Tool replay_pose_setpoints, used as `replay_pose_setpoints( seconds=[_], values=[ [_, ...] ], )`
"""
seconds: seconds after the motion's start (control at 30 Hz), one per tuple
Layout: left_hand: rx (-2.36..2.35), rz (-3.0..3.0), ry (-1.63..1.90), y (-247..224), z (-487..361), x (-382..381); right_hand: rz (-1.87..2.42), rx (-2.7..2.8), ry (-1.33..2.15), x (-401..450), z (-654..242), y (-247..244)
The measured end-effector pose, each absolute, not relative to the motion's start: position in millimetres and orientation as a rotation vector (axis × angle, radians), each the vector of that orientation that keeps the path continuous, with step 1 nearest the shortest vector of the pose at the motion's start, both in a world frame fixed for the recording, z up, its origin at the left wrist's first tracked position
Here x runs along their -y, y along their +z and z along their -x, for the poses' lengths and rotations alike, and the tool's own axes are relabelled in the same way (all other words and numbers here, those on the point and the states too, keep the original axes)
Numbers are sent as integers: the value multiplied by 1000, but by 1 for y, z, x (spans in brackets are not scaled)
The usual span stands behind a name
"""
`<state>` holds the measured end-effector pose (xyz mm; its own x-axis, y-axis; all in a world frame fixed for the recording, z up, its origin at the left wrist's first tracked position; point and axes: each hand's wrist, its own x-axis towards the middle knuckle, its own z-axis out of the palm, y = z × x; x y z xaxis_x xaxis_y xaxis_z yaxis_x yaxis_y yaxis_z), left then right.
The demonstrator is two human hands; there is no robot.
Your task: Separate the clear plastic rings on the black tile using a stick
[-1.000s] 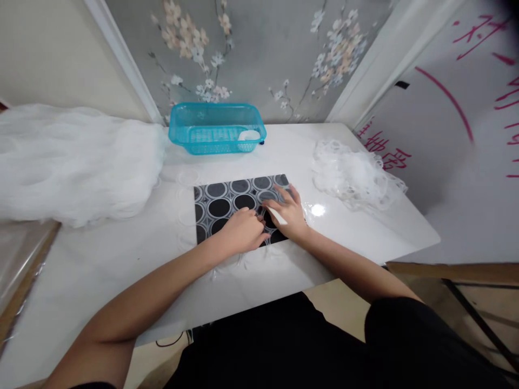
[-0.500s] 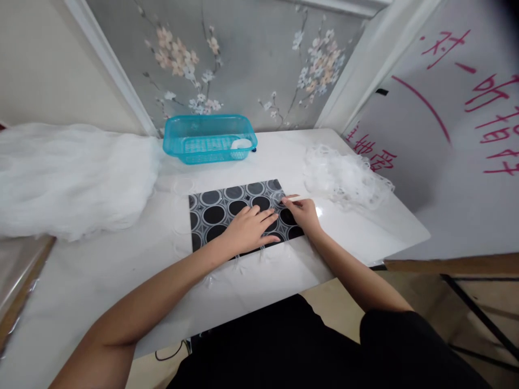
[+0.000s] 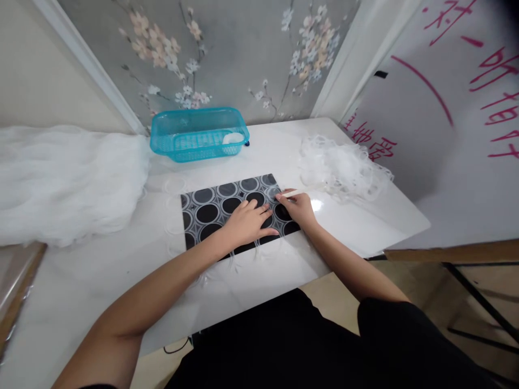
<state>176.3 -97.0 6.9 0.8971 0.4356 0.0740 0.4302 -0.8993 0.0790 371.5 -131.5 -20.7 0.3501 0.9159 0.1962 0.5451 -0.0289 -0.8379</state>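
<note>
A black rectangular board [image 3: 207, 214] lies on the table beneath sheer white lace [image 3: 201, 195] patterned with linked rings. My left hand [image 3: 248, 221] rests on the lace over the board, fingers spread. Near the board's right edge, my right hand [image 3: 295, 206] is closed around a slim white pen-like tool [image 3: 292, 193]. The tool's tip is too small to make out, but it is close to a ring at the upper right of the board. Thin lace ends hang past the board's near edge and spill over its left side.
A blue plastic basket [image 3: 198, 151] with a white roll-like item [image 3: 233, 139] inside stands at the back. Piled white fabric [image 3: 68, 183] covers the left side. Loose lace scraps [image 3: 343, 165] lie at the right. A whiteboard [image 3: 425, 178] with red writing borders the table's right edge.
The view has shifted slightly, so the table things sit a little further left. Both hands keep nearly the same places on the lace; the white tool's angle differs slightly.
</note>
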Motion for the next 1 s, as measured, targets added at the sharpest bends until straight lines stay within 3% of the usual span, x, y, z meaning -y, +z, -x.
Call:
replay_pose_setpoints(
  seconds=[1.0],
  values=[
    [-675,-2995,166,2,-174,97,1735,1352,476,132,-374,-23]
  ],
)
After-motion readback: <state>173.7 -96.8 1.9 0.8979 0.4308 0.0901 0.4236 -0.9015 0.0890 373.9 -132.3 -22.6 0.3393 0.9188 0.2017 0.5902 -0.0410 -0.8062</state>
